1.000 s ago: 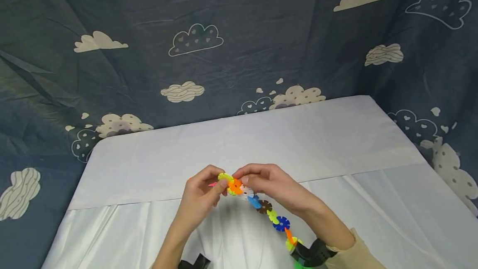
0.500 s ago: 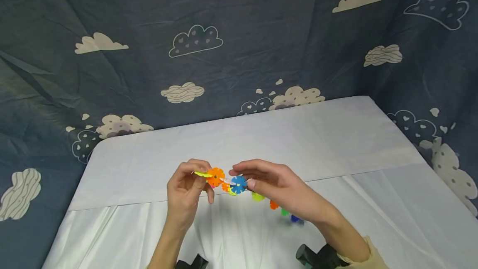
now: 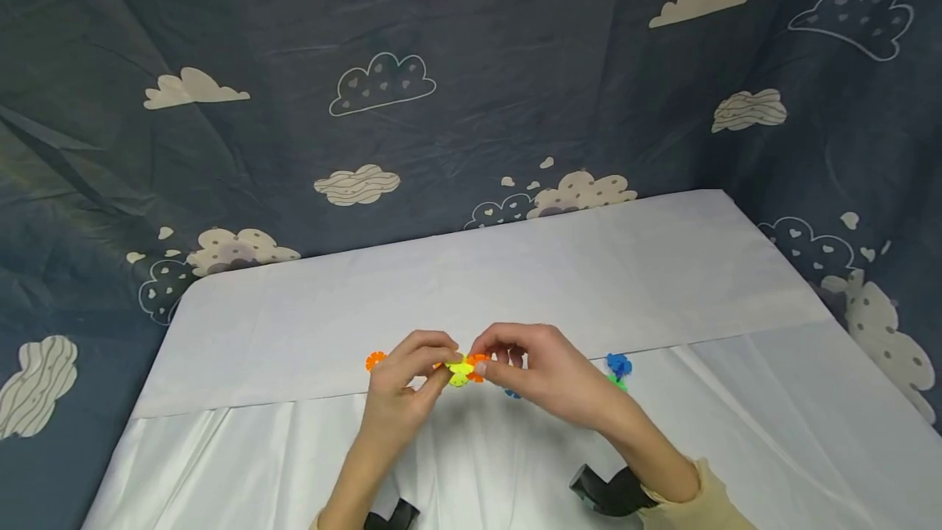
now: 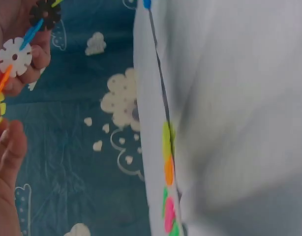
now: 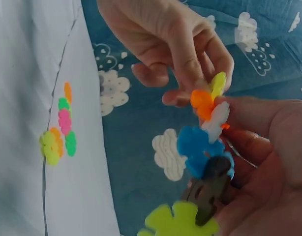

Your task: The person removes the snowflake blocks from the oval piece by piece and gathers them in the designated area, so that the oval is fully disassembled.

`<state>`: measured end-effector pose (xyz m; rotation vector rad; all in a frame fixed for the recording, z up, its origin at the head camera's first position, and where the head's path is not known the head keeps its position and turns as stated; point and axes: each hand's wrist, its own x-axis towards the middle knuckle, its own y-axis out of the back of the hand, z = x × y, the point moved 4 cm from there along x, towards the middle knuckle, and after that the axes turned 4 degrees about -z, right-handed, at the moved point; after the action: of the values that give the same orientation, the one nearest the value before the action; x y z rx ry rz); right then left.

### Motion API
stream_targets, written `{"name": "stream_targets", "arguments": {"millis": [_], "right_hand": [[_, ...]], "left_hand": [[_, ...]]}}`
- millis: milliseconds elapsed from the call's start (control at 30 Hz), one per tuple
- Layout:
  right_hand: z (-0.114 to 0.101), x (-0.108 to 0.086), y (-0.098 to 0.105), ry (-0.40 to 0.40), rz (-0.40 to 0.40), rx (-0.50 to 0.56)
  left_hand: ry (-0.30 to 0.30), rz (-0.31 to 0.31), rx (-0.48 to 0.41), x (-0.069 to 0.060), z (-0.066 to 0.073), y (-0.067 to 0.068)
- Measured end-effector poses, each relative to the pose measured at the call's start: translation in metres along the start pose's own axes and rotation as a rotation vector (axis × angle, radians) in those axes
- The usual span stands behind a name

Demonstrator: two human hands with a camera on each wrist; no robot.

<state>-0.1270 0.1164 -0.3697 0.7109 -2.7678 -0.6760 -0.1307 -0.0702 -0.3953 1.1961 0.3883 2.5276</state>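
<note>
In the head view my left hand [image 3: 403,387] pinches a yellow notched disc [image 3: 459,371], and my right hand [image 3: 552,373] pinches beside it at an orange disc [image 3: 478,367]. The two hands are close together over the white table. From there a chain of discs runs along my right palm: white [image 5: 217,122], blue [image 5: 197,150], brown [image 5: 208,191] and yellow-green [image 5: 178,222] in the right wrist view. Blue [image 3: 619,364] and green discs show beyond my right wrist in the head view; whether they join the chain is hidden.
Other discs, including pink [image 5: 65,121], green [image 5: 71,143] and yellow [image 5: 50,147], lie in a row on the white-covered table [image 3: 294,325]. One orange disc [image 3: 375,360] shows left of my left hand. Dark cloud-patterned cloth [image 3: 515,88] hangs behind.
The hands spread apart half a second ago and are now back together. The chain, which hung down toward the lower right at first, is now mostly behind my right hand.
</note>
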Motion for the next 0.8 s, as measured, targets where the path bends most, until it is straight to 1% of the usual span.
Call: {"name": "stream_targets", "arguments": {"millis": [100,200,233,300,400,467,533,633,700,800], "right_hand": [[0.003,0.001,-0.002,0.010,-0.010,-0.049],[0.004,0.001,-0.005,0.011,-0.040,-0.045],[0.004,0.001,-0.006,0.010,-0.051,-0.026],[0.005,0.002,-0.008,0.014,-0.070,0.019],[0.007,0.002,-0.010,0.027,-0.091,0.082],[0.008,0.003,-0.011,0.034,-0.101,0.103],[0.009,0.004,-0.012,0.042,-0.112,0.093],[0.011,0.005,-0.013,0.039,-0.117,0.044],[0.011,0.005,-0.012,0.034,-0.110,0.008],[0.011,0.005,-0.010,0.022,-0.088,-0.007]], "left_hand": [[-0.047,-0.090,0.166,0.000,0.005,0.001],[-0.104,-0.174,0.291,0.001,0.010,0.002],[-0.116,-0.194,0.311,0.001,0.011,0.003],[-0.138,-0.214,0.325,0.002,0.012,0.003],[-0.158,-0.222,0.319,0.002,0.011,0.001],[-0.157,-0.224,0.328,0.001,0.010,0.000],[-0.134,-0.220,0.351,0.001,0.008,0.000],[-0.063,-0.198,0.372,0.000,0.006,0.004],[-0.008,-0.173,0.352,0.001,0.004,0.008],[0.070,-0.150,0.267,0.001,0.002,0.014]]}}
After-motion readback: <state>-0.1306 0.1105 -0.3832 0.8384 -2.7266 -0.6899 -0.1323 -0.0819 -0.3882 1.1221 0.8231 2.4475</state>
